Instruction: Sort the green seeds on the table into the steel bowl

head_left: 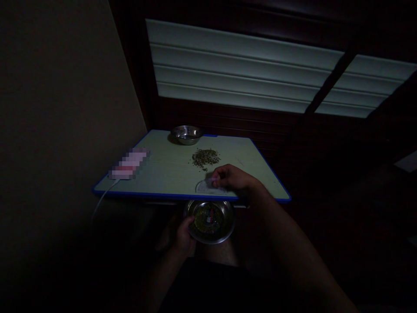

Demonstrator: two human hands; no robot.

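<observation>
My left hand (185,237) grips the rim of a shiny metal bowl (224,232), held just below the table's near edge. Inside the bowl lie small greenish grains (202,219), with a small label-like patch among them. Over the near part of the tabletop, my right hand (228,177) pinches a clear, half-round plastic piece (205,187) between thumb and fingers. It looks flat and reaches close to the table's edge. Just beyond it, a loose pile of small brownish-green grains (205,157) is spread on the table.
The pale folding-type table (163,174) has a blue rim. A second metal bowl (186,135) stands at its far side. On the left lies a blurred-out phone-like object (130,163) with a white cable (104,195). A wall and dark louvred doors border the table.
</observation>
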